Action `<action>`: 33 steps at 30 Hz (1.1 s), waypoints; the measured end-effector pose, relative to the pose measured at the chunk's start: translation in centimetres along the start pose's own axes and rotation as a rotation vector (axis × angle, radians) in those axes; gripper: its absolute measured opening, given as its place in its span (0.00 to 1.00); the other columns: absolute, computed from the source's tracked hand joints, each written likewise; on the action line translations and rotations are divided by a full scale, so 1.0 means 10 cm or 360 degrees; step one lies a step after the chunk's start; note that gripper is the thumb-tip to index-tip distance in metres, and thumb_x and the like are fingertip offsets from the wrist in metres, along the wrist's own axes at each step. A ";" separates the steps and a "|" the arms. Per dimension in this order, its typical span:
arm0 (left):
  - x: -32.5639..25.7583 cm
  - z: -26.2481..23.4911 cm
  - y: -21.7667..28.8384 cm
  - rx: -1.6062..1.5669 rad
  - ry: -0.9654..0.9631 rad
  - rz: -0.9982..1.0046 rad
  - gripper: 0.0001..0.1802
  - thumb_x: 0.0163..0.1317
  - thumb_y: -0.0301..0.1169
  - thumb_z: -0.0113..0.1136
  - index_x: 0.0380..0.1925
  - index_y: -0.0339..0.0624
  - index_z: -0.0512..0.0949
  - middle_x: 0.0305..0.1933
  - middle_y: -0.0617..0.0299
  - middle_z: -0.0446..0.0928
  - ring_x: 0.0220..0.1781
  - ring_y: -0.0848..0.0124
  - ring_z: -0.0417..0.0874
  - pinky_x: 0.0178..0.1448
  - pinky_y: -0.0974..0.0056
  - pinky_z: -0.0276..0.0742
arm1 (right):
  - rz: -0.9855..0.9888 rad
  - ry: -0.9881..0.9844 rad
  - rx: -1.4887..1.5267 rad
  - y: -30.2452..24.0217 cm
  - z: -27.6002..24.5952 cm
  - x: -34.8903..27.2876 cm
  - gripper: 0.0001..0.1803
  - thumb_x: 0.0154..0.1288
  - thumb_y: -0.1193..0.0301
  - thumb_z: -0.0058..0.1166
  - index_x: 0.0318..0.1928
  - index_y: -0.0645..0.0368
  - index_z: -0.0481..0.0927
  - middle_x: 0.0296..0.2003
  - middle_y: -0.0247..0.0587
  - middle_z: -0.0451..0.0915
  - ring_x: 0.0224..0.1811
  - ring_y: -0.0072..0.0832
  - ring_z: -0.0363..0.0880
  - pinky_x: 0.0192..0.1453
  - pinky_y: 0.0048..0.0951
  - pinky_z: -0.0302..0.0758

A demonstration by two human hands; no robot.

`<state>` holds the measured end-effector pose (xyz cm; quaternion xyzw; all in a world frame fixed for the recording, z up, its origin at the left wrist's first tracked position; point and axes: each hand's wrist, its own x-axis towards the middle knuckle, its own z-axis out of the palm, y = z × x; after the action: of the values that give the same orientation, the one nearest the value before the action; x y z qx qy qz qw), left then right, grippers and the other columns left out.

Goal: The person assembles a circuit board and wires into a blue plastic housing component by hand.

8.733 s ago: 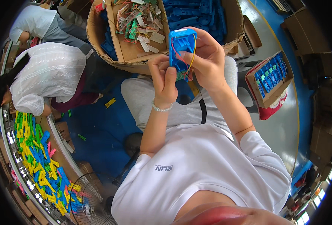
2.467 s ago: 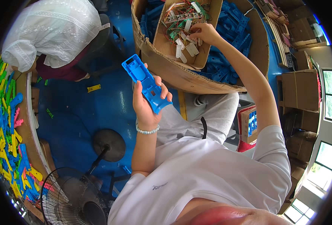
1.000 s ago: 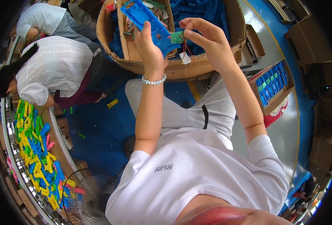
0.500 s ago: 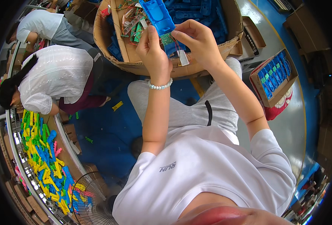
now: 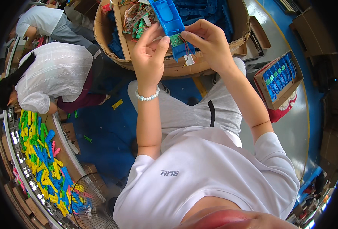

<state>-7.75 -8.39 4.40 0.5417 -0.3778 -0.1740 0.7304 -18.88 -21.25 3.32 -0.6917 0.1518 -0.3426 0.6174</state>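
A: Entry one, far left, nine o'clock: long bench heaped with yellow, green and blue plastic pieces. A co-worker in a white top bends over it; a second person sits at eleven o'clock. Their hands are hidden.

B: Entry two?

A: Left hand, raised toward twelve o'clock, fingers curled round the near end of a blue plastic housing, thumb pressed against its edge. A bead bracelet circles the wrist.

B: And the board?

A: Small green circuit board, sitting at the housing's lower end, red wires trailing to a white tag. Right hand, at one o'clock, pinches that end between thumb and forefinger.

B: Progress?

A: My judgement: board placed at or partly in the housing, not confirmed seated. Wires loose and no cover visible, so tucking and closing look outstanding. Behind, the large cardboard box holds a tray of loose boards and more blue shells; at three o'clock a small box holds blue units in a row, each showing a green board.

B: Unclear items?

A: The housing's top is cut off by the frame edge. The fingers cover the seat of the board. The fisheye rim darkens and bends everything at the margins.
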 end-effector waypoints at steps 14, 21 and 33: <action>0.03 -0.06 0.02 -0.0006 -0.0080 -0.0111 0.27 0.60 0.19 0.62 0.60 0.22 0.68 0.52 0.44 0.80 0.48 0.65 0.86 0.50 0.66 0.83 | 0.0005 -0.0001 -0.0051 -0.01 0.01 -0.03 0.11 0.62 0.72 0.64 0.37 0.68 0.79 0.34 0.45 0.85 0.40 0.28 0.85 0.45 0.28 0.79; 0.01 -0.07 0.00 0.0028 -0.0040 -0.0091 0.26 0.61 0.20 0.62 0.59 0.22 0.69 0.52 0.44 0.79 0.48 0.65 0.86 0.48 0.67 0.83 | -0.0028 -0.0081 0.0024 0.05 -0.01 -0.01 0.11 0.64 0.72 0.63 0.42 0.67 0.81 0.36 0.42 0.85 0.42 0.25 0.84 0.46 0.27 0.79; -0.01 -0.04 0.06 0.0043 -0.0086 -0.0086 0.27 0.61 0.19 0.62 0.60 0.22 0.68 0.53 0.43 0.79 0.49 0.64 0.86 0.49 0.66 0.83 | 0.0100 -0.0125 0.0238 -0.02 -0.12 -0.02 0.10 0.65 0.74 0.61 0.43 0.68 0.82 0.36 0.43 0.86 0.38 0.25 0.85 0.44 0.25 0.82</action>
<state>-7.63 -7.88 4.83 0.5566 -0.3850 -0.2031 0.7076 -19.88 -21.98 3.45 -0.6515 0.1231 -0.3061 0.6832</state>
